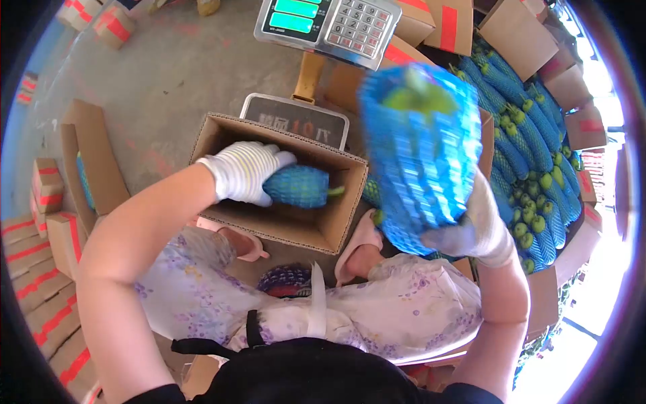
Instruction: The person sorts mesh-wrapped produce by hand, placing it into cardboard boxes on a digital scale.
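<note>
My left hand [243, 172], in a striped white glove, reaches into an open cardboard box [342, 225]. Its fingers close around a green vegetable in a blue net sleeve [299, 186], which lies lengthwise with its stem to the right. Raised to the right of the box, my right hand [476, 229], also gloved, grips a second blue-netted vegetable [424, 155]. This one is close to the camera, blurred by motion, with its green stem end up. The box stands beside or over the dark plate of a scale [296, 121]; its underside is hidden.
The scale's lit display and keypad [326, 27] stand beyond the box on a post. Many netted vegetables [525, 141] are heaped at right among cardboard flaps. Red-taped cartons [44, 296] are stacked at left, near another open box [94, 155]. My legs flank the near side.
</note>
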Available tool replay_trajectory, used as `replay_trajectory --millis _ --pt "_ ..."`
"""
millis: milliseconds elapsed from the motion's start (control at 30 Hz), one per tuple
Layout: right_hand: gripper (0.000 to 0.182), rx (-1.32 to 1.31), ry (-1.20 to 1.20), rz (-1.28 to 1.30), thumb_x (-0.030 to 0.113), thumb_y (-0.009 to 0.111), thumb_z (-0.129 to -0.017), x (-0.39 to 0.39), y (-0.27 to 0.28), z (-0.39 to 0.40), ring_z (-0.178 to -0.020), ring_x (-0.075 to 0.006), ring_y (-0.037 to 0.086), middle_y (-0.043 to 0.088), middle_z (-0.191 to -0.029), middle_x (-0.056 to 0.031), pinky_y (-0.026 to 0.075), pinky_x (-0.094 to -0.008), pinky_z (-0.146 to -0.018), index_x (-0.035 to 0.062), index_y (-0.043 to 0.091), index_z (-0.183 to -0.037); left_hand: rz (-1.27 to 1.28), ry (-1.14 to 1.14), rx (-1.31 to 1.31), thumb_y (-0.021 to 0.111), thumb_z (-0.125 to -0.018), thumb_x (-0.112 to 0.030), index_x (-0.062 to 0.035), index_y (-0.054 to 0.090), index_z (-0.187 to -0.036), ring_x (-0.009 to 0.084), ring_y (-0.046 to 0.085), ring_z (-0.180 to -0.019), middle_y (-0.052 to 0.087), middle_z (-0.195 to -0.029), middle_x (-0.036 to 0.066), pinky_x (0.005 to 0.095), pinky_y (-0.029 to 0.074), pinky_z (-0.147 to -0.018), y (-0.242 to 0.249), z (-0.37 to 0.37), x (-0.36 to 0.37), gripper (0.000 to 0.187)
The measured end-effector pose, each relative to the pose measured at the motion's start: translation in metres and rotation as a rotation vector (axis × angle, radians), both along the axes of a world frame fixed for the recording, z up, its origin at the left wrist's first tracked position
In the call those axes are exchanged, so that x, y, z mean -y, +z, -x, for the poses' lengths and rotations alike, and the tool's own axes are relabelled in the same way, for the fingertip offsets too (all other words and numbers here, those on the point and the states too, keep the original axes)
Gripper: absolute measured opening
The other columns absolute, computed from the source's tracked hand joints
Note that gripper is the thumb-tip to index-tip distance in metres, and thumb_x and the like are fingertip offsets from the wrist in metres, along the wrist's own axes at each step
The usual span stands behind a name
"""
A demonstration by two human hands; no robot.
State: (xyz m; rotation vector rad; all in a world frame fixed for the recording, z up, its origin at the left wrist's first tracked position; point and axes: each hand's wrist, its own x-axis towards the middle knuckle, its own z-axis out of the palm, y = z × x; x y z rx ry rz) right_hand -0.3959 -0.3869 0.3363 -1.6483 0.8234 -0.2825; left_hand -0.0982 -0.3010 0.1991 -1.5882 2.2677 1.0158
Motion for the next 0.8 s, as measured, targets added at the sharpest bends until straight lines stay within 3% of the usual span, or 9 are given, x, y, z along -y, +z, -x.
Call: replay_trajectory --millis 67,100,200,300,367,567,633,700,800 --pt "0.094 -0.021 0.110 0.129 0.018 0.088 -0.060 -0.006 -0.012 -0.033 -0.110 -0.0221 0.061 0.062 -0.118 -0.0169 0.046 -0.0339 -0.098 -0.0037 0.041 -0.138 0.120 -0.194 0.051 0.082 -0.065 -0.030 -0.0127 0.050 -0.139 0.0352 0.059 -0.117 0.057 -0.131 0.017 0.0435 0.048 -0.101 -0.062 0.002 -0.011 0.082" --pt "0.094 -0.062 0.197 0.235 0.018 0.088 -0.059 -0.013 -0.011 -0.051 -0.108 -0.0231 0.061 0.062 -0.116 -0.0162 0.047 -0.0338 -0.098 -0.0028 0.042 -0.138 0.184 -0.209 0.000 0.067 -0.079 -0.032 -0.0149 0.049 -0.141 0.0318 0.050 -0.128 0.052 -0.140 0.014 0.0438 0.040 -0.109 -0.067 0.006 -0.019 0.067" --pt "0.089 -0.078 0.256 0.238 0.029 0.085 -0.062 -0.029 -0.053 -0.087 -0.107 -0.0358 0.064 0.063 -0.114 -0.0253 0.049 -0.0387 -0.097 -0.0029 0.045 -0.135 0.099 -0.148 -0.026 0.060 -0.085 -0.031 -0.0159 0.051 -0.141 0.0308 0.049 -0.130 0.051 -0.142 0.012 0.0426 0.037 -0.111 -0.060 0.017 -0.019 0.059" --pt "0.086 -0.177 0.347 0.411 0.038 0.083 -0.064 -0.035 -0.076 -0.115 -0.104 -0.0365 0.064 0.064 -0.110 -0.0239 0.049 -0.0417 -0.095 -0.0041 0.048 -0.131 0.032 -0.129 -0.043 0.053 -0.090 -0.030 -0.0168 0.052 -0.141 0.0299 0.047 -0.132 0.050 -0.144 0.010 0.0414 0.035 -0.113 -0.057 0.020 -0.024 0.053" --pt "0.077 -0.284 0.410 0.794 0.029 0.079 -0.063 -0.041 -0.084 -0.126 -0.100 -0.0391 0.063 0.063 -0.106 -0.0246 0.049 -0.0458 -0.088 -0.0035 0.049 -0.126 -0.017 -0.121 -0.047 0.048 -0.093 -0.029 -0.0174 0.053 -0.140 0.0293 0.047 -0.133 0.050 -0.146 0.008 0.0406 0.033 -0.115 -0.055 0.021 -0.026 0.049" --pt "0.050 -0.337 0.339 1.032 0.021 0.070 -0.071 -0.058 -0.126 -0.134 -0.089 -0.0332 0.065 0.065 -0.095 -0.0164 0.048 -0.0440 -0.077 -0.0017 0.055 -0.114 -0.015 -0.081 -0.095 0.045 -0.097 -0.036 -0.0146 0.057 -0.138 0.0295 0.045 -0.136 0.049 -0.147 0.013 0.0411 0.030 -0.117 -0.056 0.021 -0.041 0.048" --pt "0.042 -0.421 0.256 1.085 0.017 0.060 -0.082 -0.063 -0.146 -0.133 -0.087 -0.0306 0.066 0.067 -0.095 -0.0142 0.049 -0.0429 -0.076 -0.0004 0.056 -0.120 -0.177 -0.081 -0.146 0.046 -0.096 -0.045 -0.0133 0.051 -0.143 0.0319 0.040 -0.140 0.045 -0.151 0.015 0.0404 0.025 -0.119 -0.070 0.020 -0.042 0.057" --pt "0.038 -0.550 0.375 1.029 0.019 0.060 -0.084 -0.064 -0.142 -0.130 -0.091 -0.0310 0.069 0.070 -0.099 -0.0169 0.052 -0.0425 -0.079 0.0004 0.062 -0.117 -0.370 -0.089 -0.080 0.045 -0.097 -0.051 -0.0115 0.050 -0.144 0.0314 0.042 -0.139 0.048 -0.149 0.017 0.0380 0.028 -0.117 -0.013 0.038 -0.027 0.061" --pt "0.030 -0.346 0.457 0.950 0.025 0.062 -0.083 -0.055 -0.098 -0.096 -0.086 -0.0296 0.070 0.071 -0.091 -0.0144 0.053 -0.0420 -0.077 0.0051 0.068 -0.104 -0.554 0.095 -0.350 0.046 -0.101 -0.041 -0.0101 0.051 -0.143 0.0254 0.048 -0.134 0.053 -0.144 0.015 0.0342 0.033 -0.114 -0.024 0.030 -0.036 0.052"
